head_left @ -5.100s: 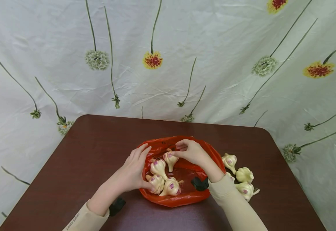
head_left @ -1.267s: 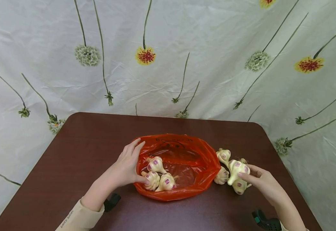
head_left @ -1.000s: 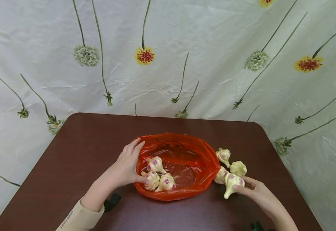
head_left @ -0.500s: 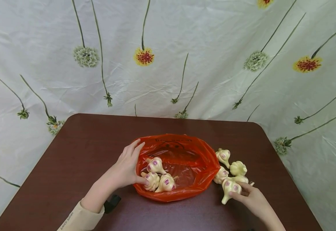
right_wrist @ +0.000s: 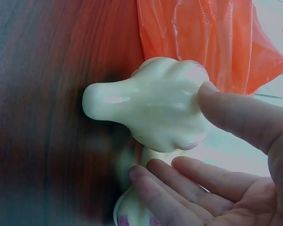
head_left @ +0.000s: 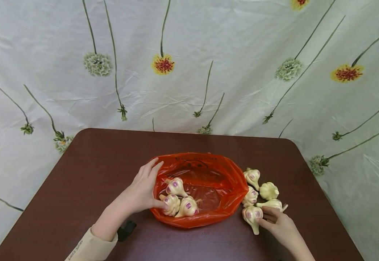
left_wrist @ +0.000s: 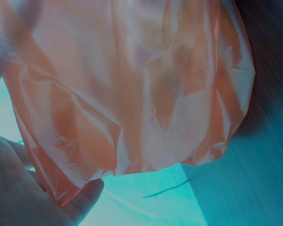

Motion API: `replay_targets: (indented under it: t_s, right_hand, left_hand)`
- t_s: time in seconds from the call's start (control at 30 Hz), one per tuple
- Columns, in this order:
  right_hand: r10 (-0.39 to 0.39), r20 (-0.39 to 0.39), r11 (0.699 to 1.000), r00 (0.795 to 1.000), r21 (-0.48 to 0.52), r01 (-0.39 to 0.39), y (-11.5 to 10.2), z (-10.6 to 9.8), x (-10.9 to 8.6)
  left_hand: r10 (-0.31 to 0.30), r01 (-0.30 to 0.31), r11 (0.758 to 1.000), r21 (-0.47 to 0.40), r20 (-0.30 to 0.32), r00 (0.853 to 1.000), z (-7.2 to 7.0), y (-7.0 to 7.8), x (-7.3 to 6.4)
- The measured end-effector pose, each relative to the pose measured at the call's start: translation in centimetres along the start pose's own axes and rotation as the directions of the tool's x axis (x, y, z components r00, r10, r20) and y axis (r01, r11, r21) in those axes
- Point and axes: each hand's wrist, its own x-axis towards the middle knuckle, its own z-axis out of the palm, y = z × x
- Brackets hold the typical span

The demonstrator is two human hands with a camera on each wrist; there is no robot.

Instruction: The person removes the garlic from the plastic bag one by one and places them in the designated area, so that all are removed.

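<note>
In the head view my left hand (head_left: 137, 194) holds the left rim of a red plastic bag (head_left: 205, 220), thumb inside and fingers behind. The left wrist view has the hand (left_wrist: 19, 188) gripping a corner of the bag (left_wrist: 132, 103). Three garlic bulbs, one of them a purple-marked bulb (head_left: 175, 186), lie in the bag's left half. My right hand (head_left: 282, 228) is beside a garlic bulb (head_left: 252, 215) lying right of the bag. Seen from the right wrist, the thumb touches this bulb (right_wrist: 170, 103), while the other fingers (right_wrist: 193, 176) are extended and apart from it.
Several more bulbs cluster right of the bag: an upper garlic bulb (head_left: 252, 176), a pale garlic bulb (head_left: 269, 190), and others near my right fingers. The dark brown table (head_left: 111, 152) has a flower-print cloth (head_left: 189, 72) hanging behind it.
My right hand took a bulb from the bag and carried it right, then moved it toward the near side of the cluster, where its fingers have loosened. My left hand stays at the rim.
</note>
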Motion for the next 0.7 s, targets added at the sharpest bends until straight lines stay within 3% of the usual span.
replay_targets:
  t_s: [0.4,0.7]
  right_hand:
    - [-0.075,-0.022,0.996,0.997,-0.053,0.074,-2.4,-1.8,-1.0]
    - [-0.13,-0.008,0.991,0.992,0.044,0.13,-5.6,-2.9,-1.2]
  left_hand:
    - [0.004,-0.004,1.0,0.003,-0.004,1.0,-0.2,0.1,0.1]
    - [-0.007,0.007,1.0,0.01,-0.002,1.0,-0.3,0.3,0.2]
